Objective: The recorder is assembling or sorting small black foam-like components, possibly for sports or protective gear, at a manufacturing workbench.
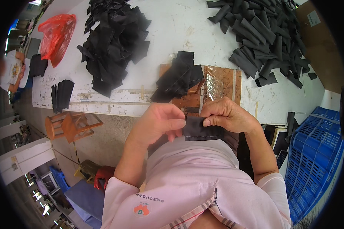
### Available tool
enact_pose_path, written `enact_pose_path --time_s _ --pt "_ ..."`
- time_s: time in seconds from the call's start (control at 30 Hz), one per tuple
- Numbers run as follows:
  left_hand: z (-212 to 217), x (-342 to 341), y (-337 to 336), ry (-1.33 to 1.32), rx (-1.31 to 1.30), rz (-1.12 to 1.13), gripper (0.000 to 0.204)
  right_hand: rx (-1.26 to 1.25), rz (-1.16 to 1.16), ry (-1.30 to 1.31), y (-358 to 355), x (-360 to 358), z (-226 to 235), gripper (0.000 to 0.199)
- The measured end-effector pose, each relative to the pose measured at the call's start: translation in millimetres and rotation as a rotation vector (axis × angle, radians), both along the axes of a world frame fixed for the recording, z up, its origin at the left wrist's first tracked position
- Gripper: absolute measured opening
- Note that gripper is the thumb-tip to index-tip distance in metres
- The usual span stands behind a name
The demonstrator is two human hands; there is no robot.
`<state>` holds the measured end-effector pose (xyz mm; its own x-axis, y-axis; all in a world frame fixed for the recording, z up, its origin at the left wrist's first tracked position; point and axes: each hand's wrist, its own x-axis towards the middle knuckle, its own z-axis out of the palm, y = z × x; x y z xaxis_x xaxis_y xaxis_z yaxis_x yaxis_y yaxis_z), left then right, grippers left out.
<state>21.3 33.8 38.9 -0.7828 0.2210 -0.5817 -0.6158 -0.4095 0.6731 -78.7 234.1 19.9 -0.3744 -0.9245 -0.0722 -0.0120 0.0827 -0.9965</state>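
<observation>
Between my two hands, close to my body, is a small black fabric piece (202,130) with a pale stitched line along its lower edge. My right hand (227,114) pinches its upper right part between thumb and bent fingers. At its left edge, the thumb and fingertips of my left hand (162,121) close on the cloth. Just beyond my hands a small stack of black fabric pieces (179,78) lies crosswise on a brown board (233,82), which is partly covered with clear tape.
A big heap of flat black pieces (112,45) lies at the table's left, rolled black pieces (263,34) at the right. A red plastic bag (57,38), cardboard box (321,45), blue crates (313,149) and wooden stool (70,128) surround the white table (179,26). Another person (15,70) is far left.
</observation>
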Motion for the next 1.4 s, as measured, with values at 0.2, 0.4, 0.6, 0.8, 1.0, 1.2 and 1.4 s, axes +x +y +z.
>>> enact_pose_path --time_s 0.2,0.4,0.6,0.8,1.0,1.2,1.4 --pt "-1.2 16.5 7.9 0.075 0.027 0.092 0.013 -0.016 0.112 0.034 -3.9 -0.6 -1.3 0.014" --pt "7.0 31.9 8.6 0.065 -0.04 0.085 0.015 -0.006 0.203 0.046 -13.2 -0.9 1.3 0.011" --pt "10.5 34.5 9.1 0.051 -0.236 0.038 0.014 0.026 0.244 0.062 -21.6 -0.8 -2.6 0.012" --pt "2.8 32.7 29.5 0.223 -0.72 0.187 0.007 0.049 -0.13 0.644 -28.0 15.4 1.6 0.018" --pt "-12.7 17.4 54.7 0.417 -0.805 0.436 0.006 -0.013 -0.601 0.495 -26.0 54.9 13.4 0.024" --pt "-21.0 4.9 63.5 0.69 -1.155 0.374 0.007 0.0 -0.751 0.842 -26.9 51.5 -1.3 0.016" --pt "-15.9 -7.1 55.2 0.265 -0.421 0.552 0.016 0.087 -0.813 0.88 -31.4 48.2 -20.9 0.015"
